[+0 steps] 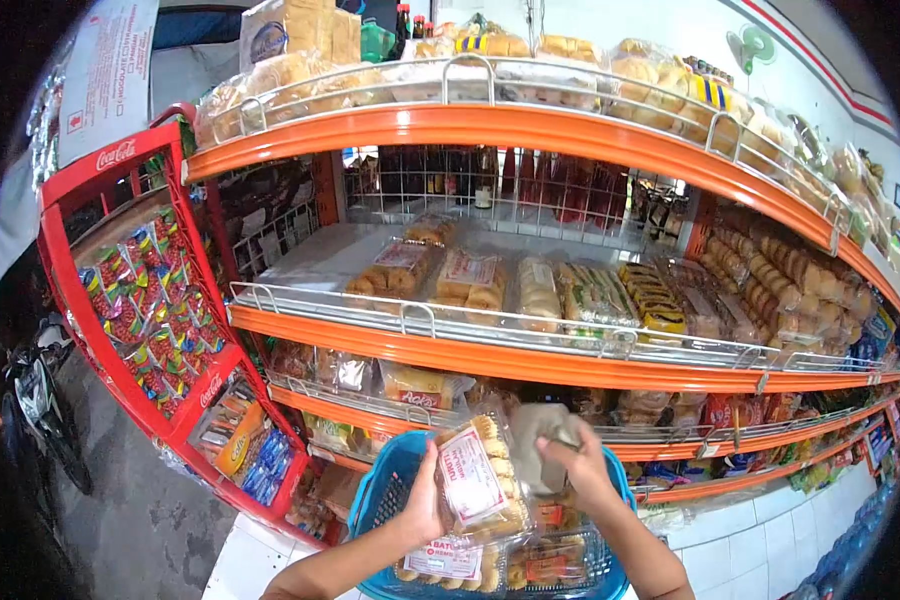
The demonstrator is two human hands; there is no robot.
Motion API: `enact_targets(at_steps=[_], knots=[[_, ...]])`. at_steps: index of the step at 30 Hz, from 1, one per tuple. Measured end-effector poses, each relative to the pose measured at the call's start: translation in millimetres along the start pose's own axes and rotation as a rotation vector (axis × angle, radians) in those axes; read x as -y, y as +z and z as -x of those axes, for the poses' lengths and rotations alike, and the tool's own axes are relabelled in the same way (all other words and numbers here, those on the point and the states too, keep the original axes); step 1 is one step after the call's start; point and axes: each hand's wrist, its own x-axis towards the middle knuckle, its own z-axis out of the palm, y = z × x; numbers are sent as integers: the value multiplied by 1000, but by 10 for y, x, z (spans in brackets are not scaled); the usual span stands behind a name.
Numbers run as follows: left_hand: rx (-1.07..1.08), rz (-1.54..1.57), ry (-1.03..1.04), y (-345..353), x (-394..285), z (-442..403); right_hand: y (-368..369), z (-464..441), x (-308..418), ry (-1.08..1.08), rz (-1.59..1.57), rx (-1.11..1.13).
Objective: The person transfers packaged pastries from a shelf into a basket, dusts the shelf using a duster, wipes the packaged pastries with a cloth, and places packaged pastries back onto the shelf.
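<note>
My left hand is closed on the left edge of a clear pack of cookies with a white and red label, held tilted over a blue basket. To its right, my right hand has its fingers closed on a grey cloth-like item, blurred at its edges. Beneath both hands, the basket holds more clear packs, among them a pack with a white label and packs with red labels.
Orange-edged shelves with wire rails hold packaged breads and cookies in front of me. A red rack of snack packets stands at the left, with a motorcycle beyond it. A wall fan hangs at the upper right.
</note>
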Motion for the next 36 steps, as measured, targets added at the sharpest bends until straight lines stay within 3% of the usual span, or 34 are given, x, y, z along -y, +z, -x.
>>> enact_targets(at_steps=[2,4,6,8,11,12,14,16,18,20,22,25,28,29,30,31,32,33,36], knots=[[-74,-20,-10,46,-20,46,16,65,137,-488,405,-157],[-84,-61,-50,-150,38,-76,88,205,159,-693,697,-87],[-127,-92,-71,15,32,21,165,415,160,-731,1151,177],[-104,-136,-114,57,43,61,295,586,166,-902,1373,289],[-36,-268,-146,-211,96,-32,378,651,55,-1177,1328,401],[2,-274,-119,-208,88,-32,398,633,73,-1182,1328,398],[-72,-307,-181,-107,27,-13,395,564,131,-980,1421,280],[-110,-277,-279,13,3,50,283,387,104,-1005,1448,54],[5,-475,-320,-218,45,29,170,359,309,-675,1428,-13],[-61,-607,-363,-214,-76,58,-57,199,245,-623,1179,-147],[23,-745,-277,176,-351,238,-101,187,306,-549,1159,-226],[-113,-558,-175,552,-849,376,-126,138,270,-500,1055,-139],[-111,-534,185,918,-1401,180,-99,107,179,-343,1156,-4],[-190,-617,267,1168,-1546,104,-85,103,147,-357,1154,5],[-73,-550,278,1147,-1781,-140,-85,96,122,-356,1159,5],[-116,-623,402,1414,-1833,-222,-95,87,99,-386,1145,65],[-98,-631,394,1522,-1975,-392,-112,71,73,-417,1131,123],[187,-580,347,1502,-2185,-725,-134,50,17,-424,1125,151],[74,-586,415,1714,-2476,-1416,-171,10,-66,-323,1115,249]])
